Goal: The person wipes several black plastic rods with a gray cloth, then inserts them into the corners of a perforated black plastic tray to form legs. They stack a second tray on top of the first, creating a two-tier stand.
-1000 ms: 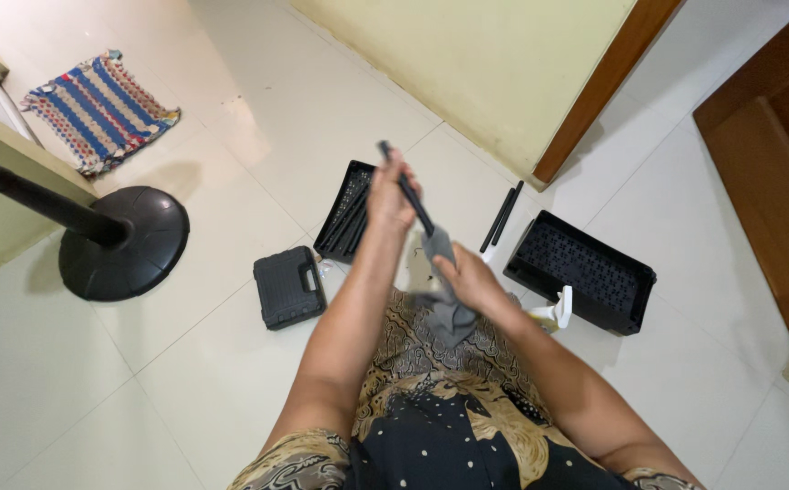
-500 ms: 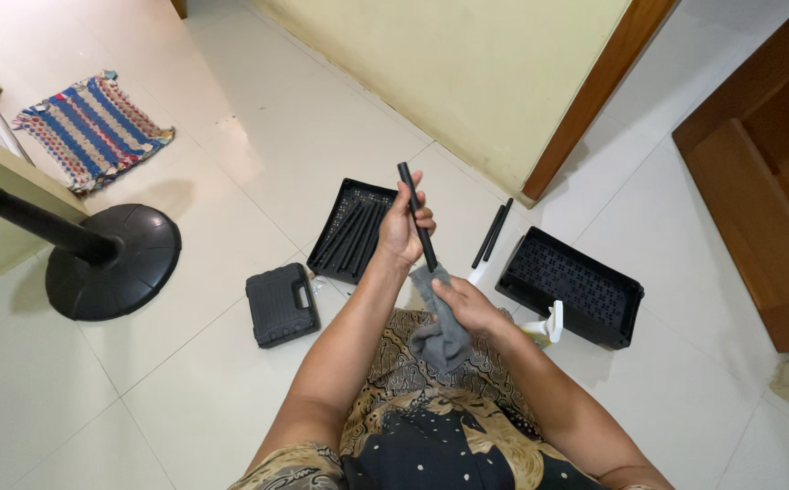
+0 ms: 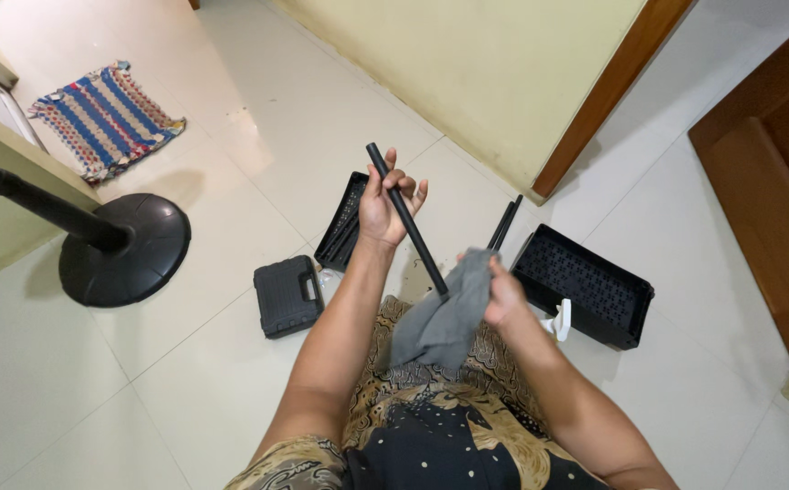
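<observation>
My left hand (image 3: pixel 384 201) grips a black rod (image 3: pixel 406 218) near its upper end, with the rod slanting down to the right. A grey cloth (image 3: pixel 440 322) is bunched in my right hand (image 3: pixel 505 298), and it wraps the rod's lower tip. Both hands are raised over my lap, above the patterned fabric of my clothes (image 3: pixel 422 390).
A black tray (image 3: pixel 342 222) with more rods lies on the floor behind my left hand. Two loose rods (image 3: pixel 503 222) lean by the wall corner. A black slatted tray (image 3: pixel 585 286), a white spray bottle (image 3: pixel 560 319), a small black case (image 3: pixel 287 295), a fan base (image 3: pixel 122 259) and a striped mat (image 3: pixel 104 118) surround me.
The cloth has slid down the rod from near its middle to its lower tip. My left hand holds the rod a little higher and more upright.
</observation>
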